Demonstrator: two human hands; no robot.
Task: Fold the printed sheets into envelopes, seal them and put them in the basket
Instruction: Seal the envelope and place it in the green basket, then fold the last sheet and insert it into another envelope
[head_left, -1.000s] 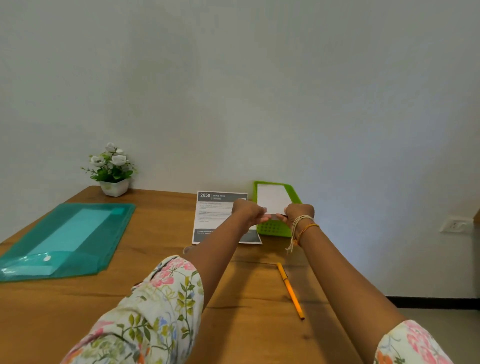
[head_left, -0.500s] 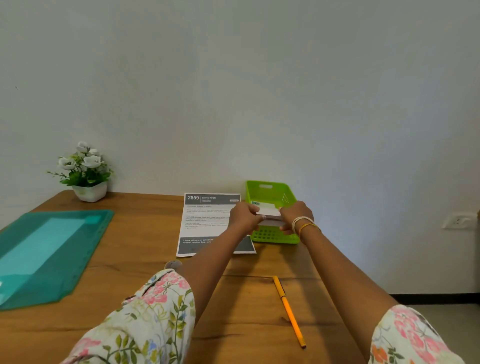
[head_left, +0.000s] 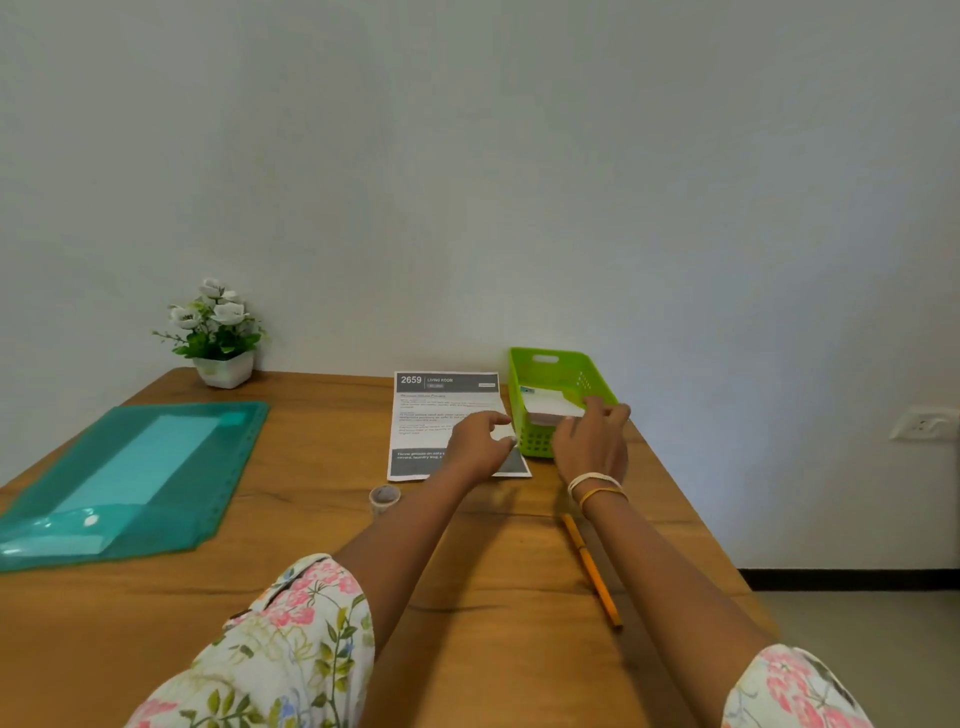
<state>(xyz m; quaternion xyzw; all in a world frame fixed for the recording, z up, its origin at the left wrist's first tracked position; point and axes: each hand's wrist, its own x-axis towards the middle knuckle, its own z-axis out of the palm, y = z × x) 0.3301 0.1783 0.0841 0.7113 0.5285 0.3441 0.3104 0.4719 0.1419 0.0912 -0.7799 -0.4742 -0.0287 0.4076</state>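
Folded envelope (head_left: 556, 406) lying inside the green basket (head_left: 535, 441)

Both hands are hanging loose and empty: the right hand (head_left: 592, 441) is hovering at the basket's near end, while the left hand (head_left: 475, 444) is hovering over the printed sheet (head_left: 441, 410) on the surface (head_left: 311, 519).

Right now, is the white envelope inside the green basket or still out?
Inside. The white envelope lies within the green basket's walls, and neither the left hand nor the right hand grips it.
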